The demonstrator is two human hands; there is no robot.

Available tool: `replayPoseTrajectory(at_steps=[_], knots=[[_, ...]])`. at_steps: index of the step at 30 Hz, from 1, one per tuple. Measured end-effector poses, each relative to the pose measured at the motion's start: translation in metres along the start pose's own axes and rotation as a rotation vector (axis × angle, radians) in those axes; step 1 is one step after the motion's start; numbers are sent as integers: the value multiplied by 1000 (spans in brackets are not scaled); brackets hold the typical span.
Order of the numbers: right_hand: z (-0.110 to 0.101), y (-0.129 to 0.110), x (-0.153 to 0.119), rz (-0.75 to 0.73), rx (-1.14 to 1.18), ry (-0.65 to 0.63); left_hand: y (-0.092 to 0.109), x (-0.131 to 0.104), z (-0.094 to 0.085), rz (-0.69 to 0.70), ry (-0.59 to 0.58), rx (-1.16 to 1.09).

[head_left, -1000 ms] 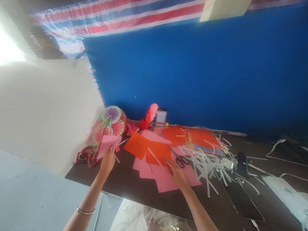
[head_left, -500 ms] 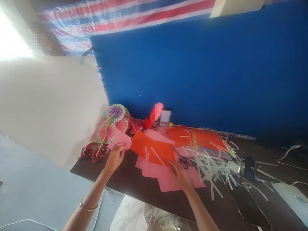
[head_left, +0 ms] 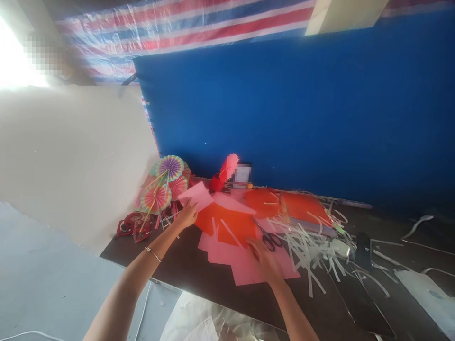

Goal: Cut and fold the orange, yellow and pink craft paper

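Observation:
A small pink paper sheet (head_left: 199, 195) is in my left hand (head_left: 188, 214), its fingers closed on the near edge. This sheet lies at the left end of a bright orange sheet (head_left: 229, 222), which has thin white strips on it. My right hand (head_left: 261, 255) rests at the orange sheet's right edge, over larger pink sheets (head_left: 231, 263), with its fingers loosely apart. Just beyond the right hand lie scissors with dark handles (head_left: 272, 241), partly across the paper.
Round folded paper fans (head_left: 156, 196) and a red plastic-wrapped item (head_left: 133, 226) sit at the left. A pink fan (head_left: 229, 166) stands by a red holder (head_left: 216, 183). White paper strips (head_left: 313, 248) lie right, near a dark phone-like slab (head_left: 366, 300). A blue panel (head_left: 284, 113) rises behind.
My left hand has moved right and away from me with the pink sheet, from beside the fans to the orange sheet's left end. The right hand has stayed nearly in place.

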State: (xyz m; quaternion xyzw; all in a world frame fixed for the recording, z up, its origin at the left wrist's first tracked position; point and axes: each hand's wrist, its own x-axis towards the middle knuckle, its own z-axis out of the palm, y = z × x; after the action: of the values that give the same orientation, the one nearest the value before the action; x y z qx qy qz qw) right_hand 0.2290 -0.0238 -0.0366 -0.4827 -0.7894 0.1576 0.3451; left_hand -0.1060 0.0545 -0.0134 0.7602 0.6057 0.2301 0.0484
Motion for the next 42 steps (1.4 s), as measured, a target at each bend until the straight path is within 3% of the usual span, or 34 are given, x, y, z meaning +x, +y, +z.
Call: replayPoseTrajectory(at_steps=[4,9,18,31,37,42], knots=[[-1,-1,0,-3,2,8,-9,0,13,-46,35,5],[-1,0,0,0,-6,-8,-10,1,16,-95,61,7],[1,1,-1,-1,10,4,-7,-16,12,18,-81,-41],[1,0,-4,-17,10,22,9,-20,24,-19,-51,229],[5,3,-5,-37,-12,52,15,-10,26,-29,-14,244],[5,3,-5,-36,-12,67,22,7,34,59,-24,212]])
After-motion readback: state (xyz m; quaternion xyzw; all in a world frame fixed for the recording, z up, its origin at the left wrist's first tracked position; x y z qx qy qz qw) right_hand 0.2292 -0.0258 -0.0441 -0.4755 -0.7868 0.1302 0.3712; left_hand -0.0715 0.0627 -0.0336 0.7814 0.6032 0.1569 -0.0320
